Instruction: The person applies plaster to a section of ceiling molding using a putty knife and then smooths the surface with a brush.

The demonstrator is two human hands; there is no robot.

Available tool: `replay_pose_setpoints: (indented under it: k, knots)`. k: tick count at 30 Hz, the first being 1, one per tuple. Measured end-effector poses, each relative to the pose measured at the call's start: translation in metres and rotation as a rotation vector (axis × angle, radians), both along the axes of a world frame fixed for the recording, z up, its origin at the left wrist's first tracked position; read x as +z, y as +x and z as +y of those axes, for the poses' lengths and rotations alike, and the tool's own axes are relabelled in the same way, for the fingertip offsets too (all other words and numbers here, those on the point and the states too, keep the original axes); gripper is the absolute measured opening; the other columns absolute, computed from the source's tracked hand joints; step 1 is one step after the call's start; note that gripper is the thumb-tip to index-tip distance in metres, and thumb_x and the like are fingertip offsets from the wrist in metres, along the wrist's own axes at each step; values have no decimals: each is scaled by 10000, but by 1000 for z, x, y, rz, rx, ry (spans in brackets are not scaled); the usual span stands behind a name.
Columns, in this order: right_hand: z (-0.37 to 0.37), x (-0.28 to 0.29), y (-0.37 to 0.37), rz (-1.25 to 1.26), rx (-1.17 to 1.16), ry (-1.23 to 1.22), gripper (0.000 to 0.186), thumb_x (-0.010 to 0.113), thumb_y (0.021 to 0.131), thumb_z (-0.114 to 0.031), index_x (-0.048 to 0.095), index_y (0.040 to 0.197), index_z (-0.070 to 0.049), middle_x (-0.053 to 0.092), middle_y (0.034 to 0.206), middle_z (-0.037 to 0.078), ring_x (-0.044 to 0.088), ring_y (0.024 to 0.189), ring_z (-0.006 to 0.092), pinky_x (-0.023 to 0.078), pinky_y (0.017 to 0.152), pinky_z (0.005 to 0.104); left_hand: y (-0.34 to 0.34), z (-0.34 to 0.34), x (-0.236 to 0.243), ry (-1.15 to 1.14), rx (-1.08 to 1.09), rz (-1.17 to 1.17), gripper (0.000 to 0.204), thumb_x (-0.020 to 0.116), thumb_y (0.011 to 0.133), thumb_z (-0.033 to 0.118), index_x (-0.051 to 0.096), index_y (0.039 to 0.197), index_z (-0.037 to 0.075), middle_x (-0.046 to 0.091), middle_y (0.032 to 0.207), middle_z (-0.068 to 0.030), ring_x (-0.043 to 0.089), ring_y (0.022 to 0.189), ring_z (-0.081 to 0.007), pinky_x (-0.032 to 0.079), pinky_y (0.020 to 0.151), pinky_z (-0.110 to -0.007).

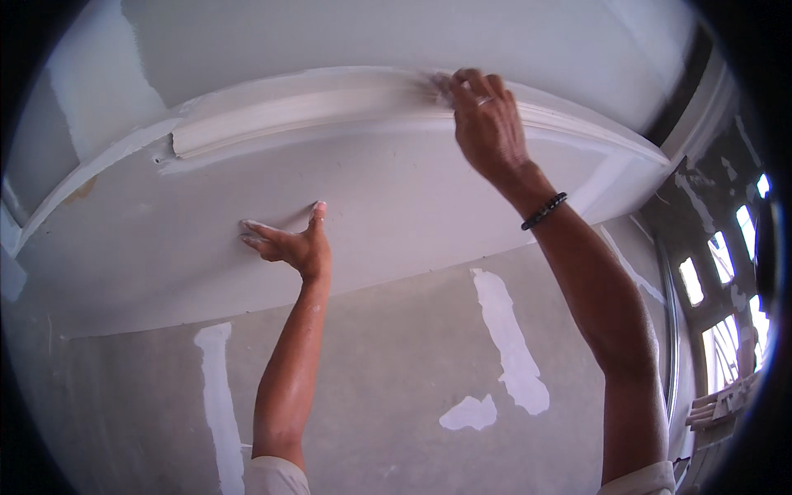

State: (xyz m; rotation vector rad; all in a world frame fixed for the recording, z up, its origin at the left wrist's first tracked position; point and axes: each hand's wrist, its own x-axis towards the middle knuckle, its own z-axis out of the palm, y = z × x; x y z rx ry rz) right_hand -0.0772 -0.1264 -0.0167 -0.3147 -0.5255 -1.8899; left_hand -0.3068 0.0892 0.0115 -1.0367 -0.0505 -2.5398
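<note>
A pale cornice moulding [305,111] runs along the corner between the grey upper surface and a white board panel [371,181]. My right hand [491,124], with a ring and a dark beaded bracelet, is closed at this moulding. Its fingertips seem to pinch a small thing, smeared by motion, against the strip; its kind I cannot make out. Lower and to the left, my left hand [293,246] rests on the panel, thumb and fingers spread apart. Whitish paste or dust coats its fingertips. It holds nothing.
The grey wall [363,396] below the panel carries white filler patches [510,346]. At the right is a darker wall with bright openings [722,256], and light-coloured lengths [726,404] are stacked beneath. The moulding's left end stops short of a bare corner strip [99,173].
</note>
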Motion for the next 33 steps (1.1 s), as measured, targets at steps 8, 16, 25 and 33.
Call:
replay_pose_setpoints:
  k: [8,16,25,33]
  knots:
    - [3,-37,11,-52,-151,-182,405,578,792,36,631,1175,-85,596,1099,49,539,1017,242,460,895,359,-4,3,1,-14,28,-2,1382,836,636,545,-72,1482,-66,-88,1488,-383,-29,1393,-491,114,1088,-632]
    - [-94,9,94,469,40,-504,198,539,859,-61,666,1004,-19,669,980,191,672,899,341,551,785,457,4,-8,-2,-38,12,17,1370,823,648,542,-74,1477,-77,-72,1512,-358,-60,1423,-465,85,1118,-590]
    - [-132,101,39,489,-846,-810,194,682,845,-223,654,926,-48,629,693,64,623,674,164,544,645,321,0,-5,3,-15,54,32,1381,845,642,492,-92,1459,-110,-94,1498,-374,-93,1415,-470,52,1124,-593]
    - [-149,33,-72,168,-389,-1037,149,621,899,-188,653,972,-62,595,681,52,573,612,148,525,622,298,-3,-11,-3,-43,-38,40,1377,843,647,491,-97,1461,-102,-98,1501,-362,-92,1416,-457,58,1126,-591]
